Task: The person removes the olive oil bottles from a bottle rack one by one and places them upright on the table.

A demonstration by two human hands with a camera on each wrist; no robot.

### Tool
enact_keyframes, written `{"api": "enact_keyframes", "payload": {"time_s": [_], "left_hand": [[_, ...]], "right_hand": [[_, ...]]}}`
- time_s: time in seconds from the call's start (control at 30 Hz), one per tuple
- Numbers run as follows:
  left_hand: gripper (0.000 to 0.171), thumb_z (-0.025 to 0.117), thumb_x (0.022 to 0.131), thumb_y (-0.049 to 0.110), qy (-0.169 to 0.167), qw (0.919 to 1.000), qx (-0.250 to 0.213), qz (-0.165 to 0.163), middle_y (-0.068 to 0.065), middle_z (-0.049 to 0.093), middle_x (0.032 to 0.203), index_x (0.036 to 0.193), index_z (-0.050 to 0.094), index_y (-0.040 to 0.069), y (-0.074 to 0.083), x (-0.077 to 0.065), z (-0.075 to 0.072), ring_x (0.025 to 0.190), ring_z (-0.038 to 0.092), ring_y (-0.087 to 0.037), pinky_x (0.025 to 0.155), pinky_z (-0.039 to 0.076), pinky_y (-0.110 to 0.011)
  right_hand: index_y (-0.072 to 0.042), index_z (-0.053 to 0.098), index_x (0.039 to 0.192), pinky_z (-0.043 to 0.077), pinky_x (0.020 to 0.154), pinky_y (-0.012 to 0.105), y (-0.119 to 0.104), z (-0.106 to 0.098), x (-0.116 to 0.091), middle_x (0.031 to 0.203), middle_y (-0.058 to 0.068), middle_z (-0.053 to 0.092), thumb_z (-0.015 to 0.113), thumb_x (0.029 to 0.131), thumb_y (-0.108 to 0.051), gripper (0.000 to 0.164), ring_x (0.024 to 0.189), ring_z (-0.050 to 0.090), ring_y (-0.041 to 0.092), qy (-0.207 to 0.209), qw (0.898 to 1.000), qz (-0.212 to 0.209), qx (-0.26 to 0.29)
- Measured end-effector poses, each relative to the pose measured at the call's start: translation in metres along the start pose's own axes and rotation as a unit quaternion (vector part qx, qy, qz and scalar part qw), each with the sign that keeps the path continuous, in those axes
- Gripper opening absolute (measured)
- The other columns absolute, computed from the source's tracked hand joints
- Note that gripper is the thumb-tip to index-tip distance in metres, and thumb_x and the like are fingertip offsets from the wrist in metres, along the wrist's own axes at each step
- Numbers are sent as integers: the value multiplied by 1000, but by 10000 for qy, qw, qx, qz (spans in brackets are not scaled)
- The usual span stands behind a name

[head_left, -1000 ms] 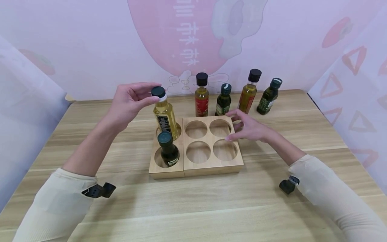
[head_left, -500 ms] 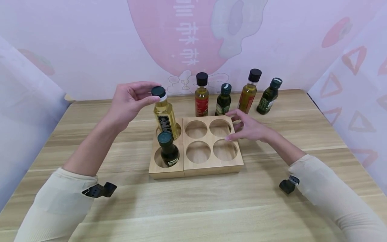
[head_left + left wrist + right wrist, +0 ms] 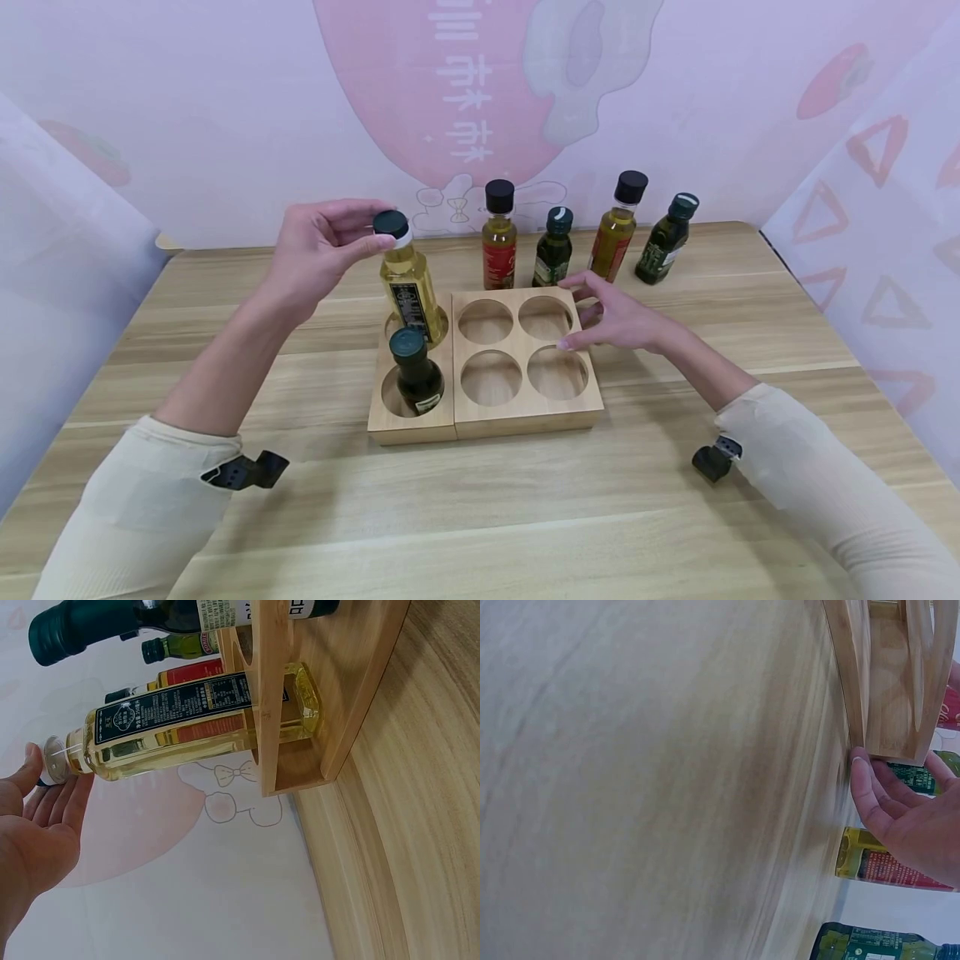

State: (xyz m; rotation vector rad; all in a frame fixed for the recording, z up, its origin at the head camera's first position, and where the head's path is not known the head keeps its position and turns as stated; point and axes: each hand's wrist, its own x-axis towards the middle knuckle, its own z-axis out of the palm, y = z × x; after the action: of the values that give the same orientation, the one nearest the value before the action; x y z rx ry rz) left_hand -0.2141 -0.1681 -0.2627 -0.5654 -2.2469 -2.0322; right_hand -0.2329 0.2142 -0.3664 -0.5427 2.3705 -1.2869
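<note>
My left hand (image 3: 322, 250) pinches the dark cap of a clear bottle of yellow oil (image 3: 408, 292) between thumb and fingers. The bottle stands in the rear left hole of a wooden bottle rack (image 3: 525, 412). In the left wrist view the oil bottle (image 3: 172, 724) passes through the rack's top board, its base low inside. A dark green bottle (image 3: 418, 375) leans a little in the front left hole. At the rack's right end my right hand (image 3: 611, 317) holds the edge, thumb near the right holes and fingers around the back corner.
Behind the rack stand a red-labelled oil bottle (image 3: 499, 242) and a small dark green bottle (image 3: 553, 250). Farther right are another red-labelled bottle (image 3: 617, 233) and a second small green one (image 3: 666, 242). A printed curtain (image 3: 262, 108) hangs behind the table (image 3: 480, 517).
Almost nothing differs. The left hand and the oil bottle's cap have shifted very slightly; the right hand stays at the rack's edge.
</note>
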Motion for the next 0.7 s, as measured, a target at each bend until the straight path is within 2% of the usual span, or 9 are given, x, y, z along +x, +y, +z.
{"api": "enact_keyframes", "payload": {"time_s": [0.2,0.47,0.7], "left_hand": [[25,73,91,-11,48,9998,-188,80,1,79,101,113,77,0,0,1,-1,91,76,-11,86,58,-22],[24,76,90,-8,170,9997,-178,67,1,79,101,112,77,0,5,1,0,91,77,-11,86,58,-21],[26,74,89,-13,335,9987,-335,160,1,80,98,112,78,-1,15,3,1,89,77,-10,83,58,-21]], "right_hand": [[-6,36,152,53,92,47,1,0,0,152,23,39,85,83,-13,84,116,59,41,34,10000,-44,-14],[-4,36,152,54,91,46,1,1,-1,149,27,41,84,84,-13,83,116,60,42,36,9999,-118,-39],[-5,35,152,54,91,46,2,1,1,148,27,42,84,84,-13,84,116,60,42,14,9999,-110,-23]]}}
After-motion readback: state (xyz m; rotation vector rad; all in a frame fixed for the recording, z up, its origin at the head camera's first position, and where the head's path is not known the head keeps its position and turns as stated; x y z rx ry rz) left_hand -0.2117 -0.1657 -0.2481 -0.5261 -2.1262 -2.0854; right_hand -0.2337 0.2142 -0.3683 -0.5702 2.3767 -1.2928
